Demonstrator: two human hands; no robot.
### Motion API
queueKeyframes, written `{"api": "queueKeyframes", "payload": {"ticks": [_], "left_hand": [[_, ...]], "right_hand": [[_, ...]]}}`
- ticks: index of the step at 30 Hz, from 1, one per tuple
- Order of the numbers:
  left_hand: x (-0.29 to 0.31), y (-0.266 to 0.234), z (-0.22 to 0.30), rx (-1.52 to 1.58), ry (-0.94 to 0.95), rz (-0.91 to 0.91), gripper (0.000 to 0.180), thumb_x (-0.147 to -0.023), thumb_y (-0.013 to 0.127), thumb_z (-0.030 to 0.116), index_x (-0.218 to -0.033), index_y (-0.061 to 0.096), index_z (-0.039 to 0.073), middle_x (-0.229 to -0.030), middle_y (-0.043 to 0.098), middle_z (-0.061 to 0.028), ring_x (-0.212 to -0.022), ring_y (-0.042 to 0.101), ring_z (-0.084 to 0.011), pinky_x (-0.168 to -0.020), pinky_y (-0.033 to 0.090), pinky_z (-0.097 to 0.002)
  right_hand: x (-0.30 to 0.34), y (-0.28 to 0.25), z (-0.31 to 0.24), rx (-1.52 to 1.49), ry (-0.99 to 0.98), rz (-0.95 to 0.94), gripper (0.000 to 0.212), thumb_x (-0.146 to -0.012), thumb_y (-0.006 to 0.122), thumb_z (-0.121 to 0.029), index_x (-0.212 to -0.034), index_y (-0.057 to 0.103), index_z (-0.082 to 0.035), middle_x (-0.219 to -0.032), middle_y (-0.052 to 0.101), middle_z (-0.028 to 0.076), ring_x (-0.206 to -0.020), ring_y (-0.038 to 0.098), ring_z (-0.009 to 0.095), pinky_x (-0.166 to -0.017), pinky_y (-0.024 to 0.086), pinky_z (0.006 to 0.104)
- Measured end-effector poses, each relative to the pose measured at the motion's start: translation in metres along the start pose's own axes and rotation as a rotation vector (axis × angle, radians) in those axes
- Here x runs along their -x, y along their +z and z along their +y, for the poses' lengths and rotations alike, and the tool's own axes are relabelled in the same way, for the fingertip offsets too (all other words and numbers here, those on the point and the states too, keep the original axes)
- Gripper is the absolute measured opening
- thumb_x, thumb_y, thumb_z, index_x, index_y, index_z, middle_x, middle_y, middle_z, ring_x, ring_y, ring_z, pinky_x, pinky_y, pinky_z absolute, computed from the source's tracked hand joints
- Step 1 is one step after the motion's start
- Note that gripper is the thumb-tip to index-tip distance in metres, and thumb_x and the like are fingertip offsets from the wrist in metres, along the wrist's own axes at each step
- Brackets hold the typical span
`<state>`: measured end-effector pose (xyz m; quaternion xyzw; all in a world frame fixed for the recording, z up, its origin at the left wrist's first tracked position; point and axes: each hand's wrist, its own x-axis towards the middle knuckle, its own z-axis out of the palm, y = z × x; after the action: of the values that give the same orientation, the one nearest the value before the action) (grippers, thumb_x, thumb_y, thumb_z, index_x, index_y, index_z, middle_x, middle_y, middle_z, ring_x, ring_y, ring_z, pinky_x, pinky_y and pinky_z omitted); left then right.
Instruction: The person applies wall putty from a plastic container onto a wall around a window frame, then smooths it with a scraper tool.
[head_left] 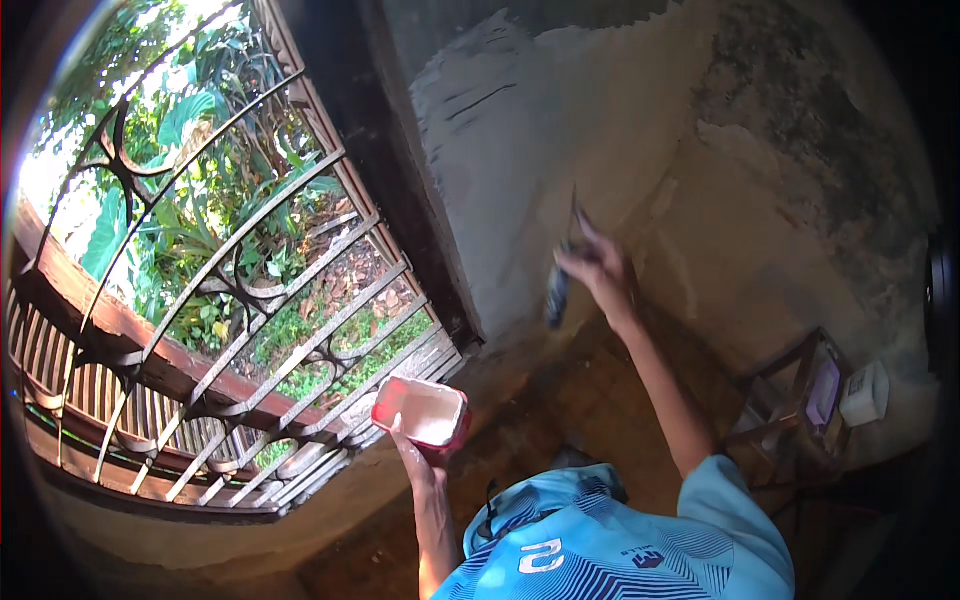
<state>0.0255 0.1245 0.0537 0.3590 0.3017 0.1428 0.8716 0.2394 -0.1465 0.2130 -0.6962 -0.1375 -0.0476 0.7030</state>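
My left hand [420, 466] grips a red, box-shaped plastic tub [459, 432] from below, its thumb over the rim. Inside the tub is a pale, whitish material [432, 418]. My right hand [604, 268], fingers closed, is raised before the wall and holds a putty knife [557, 297]. The knife has a dark handle pointing down and a thin blade turned nearly edge-on toward the wall; motion blurs it slightly. I cannot tell whether the blade touches the wall [600, 110]. A smooth grey-white coat covers part of that wall, next to the dark window frame.
To the left is a window with a curved metal grille [240, 290], plants behind it. A dark post [400, 150] edges the opening. At the lower right, a small wooden stand [775, 400] holds a purple item [824, 392], with a white container [864, 394] beside it.
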Motion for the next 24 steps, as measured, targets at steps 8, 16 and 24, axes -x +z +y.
{"api": "queueKeyframes", "payload": {"ticks": [8, 16, 24], "left_hand": [[0.013, 0.002, -0.003, 0.003, -0.033, 0.042, 0.069, -0.088, 0.056, 0.063, -0.139, 0.049, 0.017, -0.133, 0.057, -0.0043, -0.119, 0.058, -0.0256, -0.087, 0.053, -0.0514], [0.013, -0.018, -0.003, -0.028, -0.002, 0.126, 0.069, -0.087, 0.057, 0.061, -0.139, 0.049, 0.016, -0.133, 0.057, -0.0063, -0.117, 0.059, -0.0265, -0.089, 0.053, -0.0511], [0.007, -0.02, 0.001, 0.0, 0.001, 0.068, 0.07, -0.086, 0.061, 0.058, -0.141, 0.047, 0.016, -0.135, 0.056, -0.0065, -0.12, 0.057, -0.0275, -0.093, 0.052, -0.0512]], "right_hand": [[-0.116, 0.055, -0.094, -0.233, -0.121, 0.064, 0.072, -0.082, 0.076, -0.018, -0.144, 0.046, 0.003, -0.097, 0.07, 0.012, -0.081, 0.068, 0.016, -0.075, 0.057, 0.0262], [-0.074, 0.143, -0.103, -0.033, -0.178, 0.128, 0.071, -0.082, 0.079, -0.024, -0.137, 0.05, 0.011, -0.082, 0.072, 0.01, -0.066, 0.068, 0.014, -0.061, 0.056, 0.0255], [-0.074, 0.1, -0.101, -0.221, -0.18, 0.1, 0.063, -0.082, 0.078, -0.02, -0.134, 0.054, 0.008, -0.089, 0.071, 0.009, -0.077, 0.069, 0.015, -0.066, 0.057, 0.0268]]}}
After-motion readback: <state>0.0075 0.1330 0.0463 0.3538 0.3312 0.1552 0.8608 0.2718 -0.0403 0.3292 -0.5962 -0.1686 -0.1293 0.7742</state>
